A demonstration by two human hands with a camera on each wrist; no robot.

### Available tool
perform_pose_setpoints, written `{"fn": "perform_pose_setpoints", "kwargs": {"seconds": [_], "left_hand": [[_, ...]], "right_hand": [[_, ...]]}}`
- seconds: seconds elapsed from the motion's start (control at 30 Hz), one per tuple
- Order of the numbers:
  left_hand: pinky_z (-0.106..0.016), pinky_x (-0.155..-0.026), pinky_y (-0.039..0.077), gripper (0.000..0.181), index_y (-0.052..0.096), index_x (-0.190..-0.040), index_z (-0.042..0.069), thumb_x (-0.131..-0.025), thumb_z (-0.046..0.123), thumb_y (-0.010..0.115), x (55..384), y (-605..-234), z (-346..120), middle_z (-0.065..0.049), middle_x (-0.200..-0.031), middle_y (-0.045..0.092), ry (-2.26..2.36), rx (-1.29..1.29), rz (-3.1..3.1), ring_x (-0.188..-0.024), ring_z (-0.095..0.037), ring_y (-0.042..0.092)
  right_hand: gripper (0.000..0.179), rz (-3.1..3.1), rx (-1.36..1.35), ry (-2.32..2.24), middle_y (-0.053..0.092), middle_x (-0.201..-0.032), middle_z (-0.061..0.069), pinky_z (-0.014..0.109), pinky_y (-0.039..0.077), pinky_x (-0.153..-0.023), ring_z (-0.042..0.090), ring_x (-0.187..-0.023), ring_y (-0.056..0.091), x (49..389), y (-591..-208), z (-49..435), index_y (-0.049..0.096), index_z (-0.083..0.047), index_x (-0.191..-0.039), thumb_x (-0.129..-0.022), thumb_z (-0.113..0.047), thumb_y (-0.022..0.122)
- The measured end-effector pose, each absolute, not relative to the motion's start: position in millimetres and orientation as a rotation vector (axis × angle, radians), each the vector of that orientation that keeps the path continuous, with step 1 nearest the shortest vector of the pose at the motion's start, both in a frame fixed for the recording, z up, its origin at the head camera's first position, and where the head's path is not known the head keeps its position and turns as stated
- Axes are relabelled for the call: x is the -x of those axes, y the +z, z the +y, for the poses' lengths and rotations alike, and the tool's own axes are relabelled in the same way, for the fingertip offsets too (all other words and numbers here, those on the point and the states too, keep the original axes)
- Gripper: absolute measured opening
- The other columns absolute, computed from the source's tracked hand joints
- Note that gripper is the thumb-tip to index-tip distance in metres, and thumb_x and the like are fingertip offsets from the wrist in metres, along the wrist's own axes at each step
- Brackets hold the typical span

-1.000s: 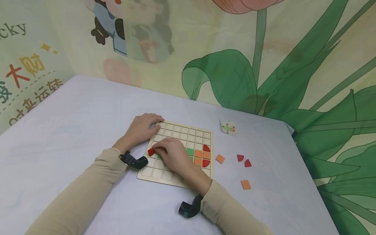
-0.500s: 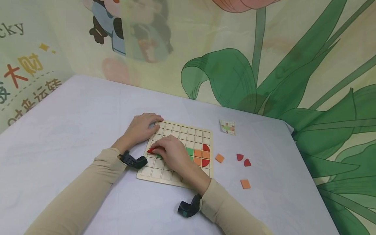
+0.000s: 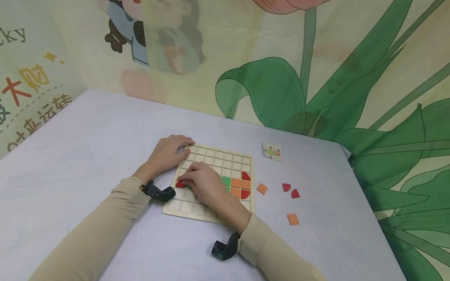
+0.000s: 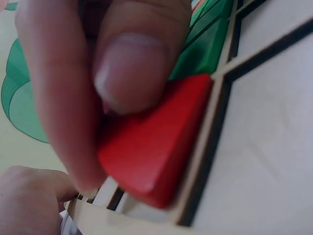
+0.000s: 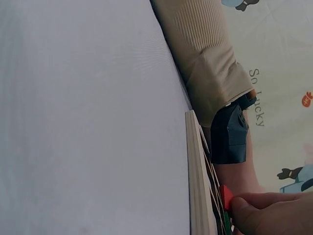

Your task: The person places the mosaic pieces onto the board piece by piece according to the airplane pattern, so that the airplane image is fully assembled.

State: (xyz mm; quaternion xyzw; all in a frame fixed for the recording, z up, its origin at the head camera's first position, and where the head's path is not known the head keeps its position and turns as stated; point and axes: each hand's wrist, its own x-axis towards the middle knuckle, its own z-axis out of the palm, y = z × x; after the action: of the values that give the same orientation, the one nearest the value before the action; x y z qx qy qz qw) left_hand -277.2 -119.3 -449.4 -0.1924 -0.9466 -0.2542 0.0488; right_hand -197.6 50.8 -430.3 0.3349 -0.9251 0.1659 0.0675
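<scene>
My right hand (image 3: 209, 185) reaches over the wooden grid board (image 3: 207, 219) and pinches a red quarter-circle piece (image 4: 146, 152) at a cell by the board's left edge. In the left wrist view, the thumb lies on top of the piece and a finger is at its curved side. Green squares (image 4: 200, 51) sit in the cells beside it, partly hidden by the hand. My left hand (image 3: 170, 152) rests at the board's far left corner, fingers extended along the rim. On the board's right side, orange squares (image 3: 236, 182) and red quarter-circles (image 3: 245, 176) fill several cells.
Right of the board lie loose orange squares (image 3: 262, 189) and two red quarter-circles (image 3: 286, 187) on the white tablecloth (image 3: 105, 128). A small pattern card (image 3: 272, 151) with a curled edge lies farther back. A printed backdrop (image 3: 190, 86) stands behind the table.
The red quarter-circle in my right hand has turned and come down at the left-edge cell; it was held raised and tilted before. My left hand has stayed at the board's corner.
</scene>
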Motion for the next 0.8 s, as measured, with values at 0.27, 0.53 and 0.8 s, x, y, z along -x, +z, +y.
{"fn": "perform_pose_setpoints", "kwargs": {"seconds": [0.27, 0.53, 0.8], "left_hand": [[-0.058, -0.104, 0.033, 0.036, 0.06, -0.127, 0.015, -0.094, 0.026, 0.051, 277, -446, -123, -0.008, -0.137, 0.054, -0.754, 0.608, -2.886, -0.131, -0.032, 0.044], [-0.059, -0.105, 0.031, 0.036, 0.059, -0.128, 0.014, -0.095, 0.026, 0.049, 275, -447, -125, -0.009, -0.138, 0.054, -0.751, 0.611, -2.889, -0.132, -0.034, 0.043], [-0.057, -0.107, 0.031, 0.037, 0.059, -0.129, 0.014, -0.095, 0.026, 0.049, 276, -448, -120, -0.009, -0.138, 0.054, -0.761, 0.61, -2.902, -0.132, -0.032, 0.043]], "right_hand": [[0.014, -2.764, -1.06, 0.352, 0.066, -0.093, -0.011, 0.016, 0.048, -0.075, 0.007, -0.086, 0.058, 193, -426, 47, 0.077, -0.026, -0.098, -0.087, -0.022, 0.069], [0.012, -2.814, -1.261, 0.25, 0.064, -0.099, -0.008, 0.016, 0.048, -0.077, 0.008, -0.089, 0.057, 190, -409, 57, 0.077, -0.024, -0.095, -0.088, -0.023, 0.068], [0.016, -3.297, -0.726, 0.374, 0.065, -0.099, -0.002, 0.028, 0.052, -0.076, 0.013, -0.088, 0.06, 207, -365, 144, 0.072, -0.017, -0.101, -0.086, -0.024, 0.071]]}}
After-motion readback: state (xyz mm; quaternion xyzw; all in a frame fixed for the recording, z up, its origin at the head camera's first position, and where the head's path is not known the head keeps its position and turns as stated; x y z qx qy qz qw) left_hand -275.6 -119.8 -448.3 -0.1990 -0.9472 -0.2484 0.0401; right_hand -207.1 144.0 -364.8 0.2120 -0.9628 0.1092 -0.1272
